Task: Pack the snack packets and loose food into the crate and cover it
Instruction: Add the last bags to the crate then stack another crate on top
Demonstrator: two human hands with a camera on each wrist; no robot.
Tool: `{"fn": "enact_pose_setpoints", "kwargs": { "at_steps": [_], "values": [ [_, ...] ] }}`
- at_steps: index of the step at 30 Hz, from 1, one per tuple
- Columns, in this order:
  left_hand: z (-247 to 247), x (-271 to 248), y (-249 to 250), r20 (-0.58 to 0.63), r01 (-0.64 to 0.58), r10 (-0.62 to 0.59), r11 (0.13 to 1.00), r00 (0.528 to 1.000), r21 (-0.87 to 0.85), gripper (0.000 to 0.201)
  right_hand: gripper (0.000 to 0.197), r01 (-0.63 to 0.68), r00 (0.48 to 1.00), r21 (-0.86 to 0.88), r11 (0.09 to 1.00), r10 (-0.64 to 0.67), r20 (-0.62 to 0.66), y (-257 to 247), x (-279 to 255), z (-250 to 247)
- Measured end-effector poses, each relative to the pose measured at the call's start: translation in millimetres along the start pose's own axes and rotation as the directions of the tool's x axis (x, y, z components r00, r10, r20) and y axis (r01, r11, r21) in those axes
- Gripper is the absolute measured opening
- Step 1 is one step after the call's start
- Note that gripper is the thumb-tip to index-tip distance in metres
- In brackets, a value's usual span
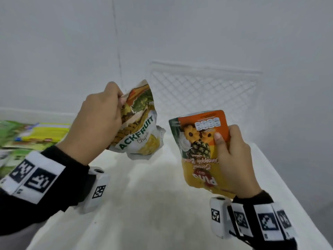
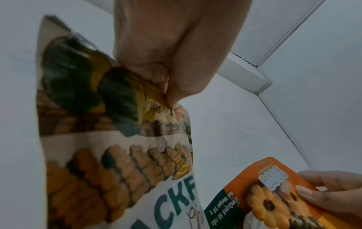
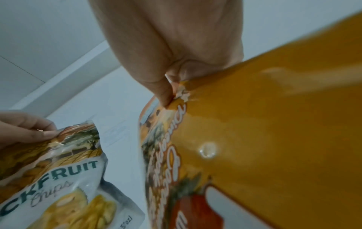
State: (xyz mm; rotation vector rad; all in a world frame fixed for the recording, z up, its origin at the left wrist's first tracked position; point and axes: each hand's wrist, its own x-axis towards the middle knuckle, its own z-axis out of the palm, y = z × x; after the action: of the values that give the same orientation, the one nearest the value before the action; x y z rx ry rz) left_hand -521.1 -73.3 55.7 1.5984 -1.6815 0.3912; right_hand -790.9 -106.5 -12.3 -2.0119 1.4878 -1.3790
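My left hand (image 1: 100, 121) grips a white jackfruit chips packet (image 1: 138, 123) by its upper edge and holds it in the air; the same packet (image 2: 121, 155) fills the left wrist view, where my left hand (image 2: 172, 62) pinches its top. My right hand (image 1: 232, 156) holds an orange pineapple biscuit packet (image 1: 196, 147) upside down, thumb across its front. The right wrist view shows this orange packet (image 3: 254, 139) close up and the jackfruit packet (image 3: 64, 178) at the lower left. Behind both packets stands a white lattice crate (image 1: 203, 91); its inside is hidden.
Several green and yellow snack packets (image 1: 34, 134) lie on the white table (image 1: 144, 204) at the far left. A white wall rises close behind the table. Black sleeves with marker bands cover both wrists.
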Motion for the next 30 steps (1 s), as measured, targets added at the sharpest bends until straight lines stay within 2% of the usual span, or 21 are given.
{"fn": "enact_pose_setpoints", "kwargs": {
  "at_steps": [7,11,14,17,19,22,27,30],
  "values": [
    [-88.7,14.6,-97.3,-0.032,0.065,-0.059,0.97,0.998,0.236,0.012,0.011,-0.025,0.995,0.314,0.949,0.054,-0.087,-75.5,8.8,77.0],
    [-140.8,11.8,-158.2,-0.106,0.09,-0.056,0.932,0.993,0.35,0.01,0.009,-0.002,0.995,0.475,0.88,0.051,-0.09,-125.3,7.0,115.6],
    [-179.9,6.2,-199.1,-0.191,0.129,-0.06,0.918,0.98,0.375,0.006,0.01,-0.056,0.993,0.64,0.766,0.109,-0.044,-156.3,4.7,138.7],
    [-212.0,-0.9,-237.2,-0.25,0.162,-0.069,0.913,0.966,0.375,0.006,0.012,-0.212,0.97,0.797,0.565,0.218,0.104,-180.9,0.7,159.8],
    [-229.4,-5.3,-263.5,-0.25,0.146,-0.06,0.928,0.966,0.342,0.009,0.014,-0.338,0.935,0.83,0.443,0.261,0.242,-194.6,-3.9,176.2],
    [-245.3,-8.9,-299.0,-0.194,0.108,-0.06,0.962,0.979,0.25,0.012,0.02,-0.507,0.855,0.802,0.315,0.306,0.42,-208.3,-10.6,198.7],
    [-252.2,-2.0,-340.6,0.037,0.048,-0.054,0.987,0.998,0.155,0.011,0.025,-0.711,0.691,0.693,0.122,0.307,0.655,-224.2,-14.1,238.8],
    [-245.5,4.9,-356.3,0.199,-0.023,-0.006,0.989,0.98,0.145,0.013,0.027,-0.798,0.591,0.597,0.078,0.292,0.752,-234.1,-12.3,262.7]
  ]
}}
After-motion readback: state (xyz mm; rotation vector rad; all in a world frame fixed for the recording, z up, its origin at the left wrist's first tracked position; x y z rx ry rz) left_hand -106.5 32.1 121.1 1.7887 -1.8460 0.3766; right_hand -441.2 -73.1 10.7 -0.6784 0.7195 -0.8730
